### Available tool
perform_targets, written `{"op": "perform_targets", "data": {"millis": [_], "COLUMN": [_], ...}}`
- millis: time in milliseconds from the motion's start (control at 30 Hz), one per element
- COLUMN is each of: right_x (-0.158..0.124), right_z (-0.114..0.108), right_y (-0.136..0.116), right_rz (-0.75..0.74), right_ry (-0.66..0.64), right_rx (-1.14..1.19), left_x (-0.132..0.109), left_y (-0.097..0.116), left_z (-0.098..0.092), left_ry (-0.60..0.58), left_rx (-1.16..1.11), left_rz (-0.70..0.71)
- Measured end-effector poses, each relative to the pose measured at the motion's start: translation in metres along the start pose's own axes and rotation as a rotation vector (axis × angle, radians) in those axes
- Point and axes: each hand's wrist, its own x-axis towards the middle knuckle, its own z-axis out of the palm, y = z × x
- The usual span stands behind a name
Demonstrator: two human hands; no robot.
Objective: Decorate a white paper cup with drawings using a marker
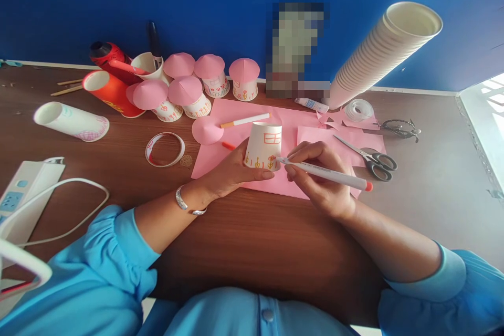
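My left hand (232, 170) grips an upturned white paper cup (260, 142) from its left side and along its lower rim. A red window outline and small yellow and red flowers are drawn on the cup. In my right hand (325, 178) a white felt-tip pen (334, 174) with a red end is pinched, its tip at the flowers on the cup's lower right. Pink paper sheets (220, 163) lie beneath. A pink paper cone (207, 130) and an orange-ended felt-tip pen (248, 119) rest just behind the cup.
Several decorated cups with pink cone roofs (210, 66) stand at the back left. A tall stack of paper cups (378, 58) leans at the back right. Scissors (372, 160), a clear tape roll (358, 110) and a glue tube (311, 104) lie right; a power strip (29, 202) is left.
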Motion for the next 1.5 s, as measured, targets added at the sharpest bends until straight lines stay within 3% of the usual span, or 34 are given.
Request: {"op": "perform_targets", "data": {"millis": [1500], "right_x": [0.0009], "right_z": [0.0004], "right_y": [-0.0016], "right_rz": [0.012], "right_ry": [-0.044], "right_rx": [0.008], "left_x": [0.0002], "left_y": [0.0015], "left_z": [0.0025], "left_ry": [0.003], "left_rx": [0.009], "left_rz": [-0.005]}}
